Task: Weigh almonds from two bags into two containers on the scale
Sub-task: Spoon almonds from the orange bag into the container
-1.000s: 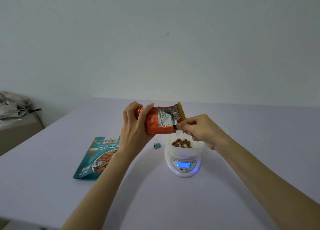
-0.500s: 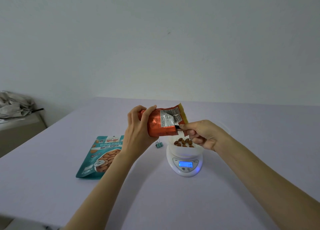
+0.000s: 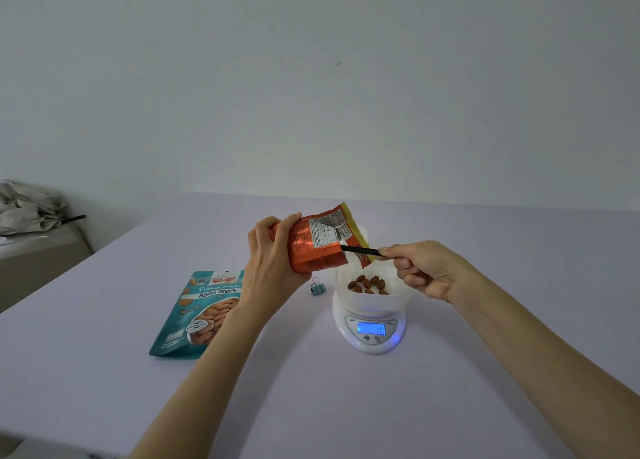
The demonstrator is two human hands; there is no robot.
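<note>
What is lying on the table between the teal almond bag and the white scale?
In the head view, a small blue binder clip lies between the teal bag and the scale, nearer the scale. The left forearm crosses above that stretch.

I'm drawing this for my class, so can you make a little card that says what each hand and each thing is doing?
left hand: grips the orange bag, tipped over the container
right hand: pinches a thin black handle that reaches into the bag's open end
container: white, on the scale, some almonds inside
scale: white, blue display lit
teal bag: lies flat on the table, left of the scale
binder clip: blue, between teal bag and scale
</note>
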